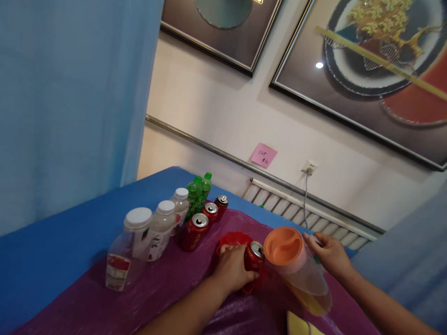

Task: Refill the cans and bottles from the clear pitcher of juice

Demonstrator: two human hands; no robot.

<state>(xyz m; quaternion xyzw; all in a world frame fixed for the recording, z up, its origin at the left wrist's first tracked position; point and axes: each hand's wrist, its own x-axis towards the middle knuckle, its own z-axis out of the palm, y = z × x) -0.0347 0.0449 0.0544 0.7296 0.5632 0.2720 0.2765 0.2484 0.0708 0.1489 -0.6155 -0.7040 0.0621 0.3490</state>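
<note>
My left hand [232,270] is wrapped round a red drink can [253,258], its opened top facing up. Close beside it, my right hand [330,253] grips the handle of a clear plastic pitcher [307,279] with an orange lid [283,246]. The pitcher is tilted, its lid toward the can, and some yellowish liquid lies at its bottom end. A red scalloped dish [234,238] shows behind and below my left hand, which partly hides it. Whether liquid passes between can and pitcher, I cannot tell.
Left of my hands stand several red cans [195,232], green bottles [194,193] and clear white-capped bottles [138,246]. Purple plastic sheeting [167,298] covers part of the blue table [45,270]. A yellow cloth-like piece [300,324] lies at the near edge. A radiator [279,209] is behind.
</note>
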